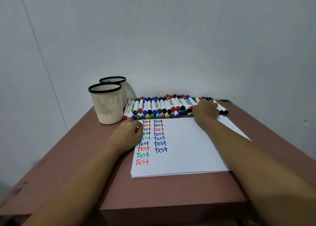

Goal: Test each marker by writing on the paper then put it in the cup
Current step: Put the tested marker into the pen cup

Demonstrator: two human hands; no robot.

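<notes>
Plastic under right fingers: we are seeing the right hand (pixel 205 110) lying palm down on the right part of the marker row (pixel 153 107). Its fingers are hiding behind the back of the hand, so we cannot tell whether they are spread or gripping a marker.
Paper under left fingers: the left hand (pixel 127 132) is resting on the top left corner of the paper (pixel 188 150), fingers loosely bent and close together, holding nothing we are able to see.
Sheets: a thin, smooth white stack is lying flat, carrying two columns of "Test" in black, red, green and blue.
Barrels: round white tubes with coloured caps are lying side by side in layers along the paper's far edge, by the wall (pixel 171 37).
Cups: the near cup (pixel 106 106) and the far cup (pixel 127 90), cream cylinders with slotted, meshed sides and black rims, are standing together left of the row. A blue tip (pixel 109 81) is showing inside the far one.
Surface: a matte reddish-brown table (pixel 162 193) with a squared front edge is bearing everything.
Room: we are facing smooth, pale grey-white walls, a faint seam running down the left.
</notes>
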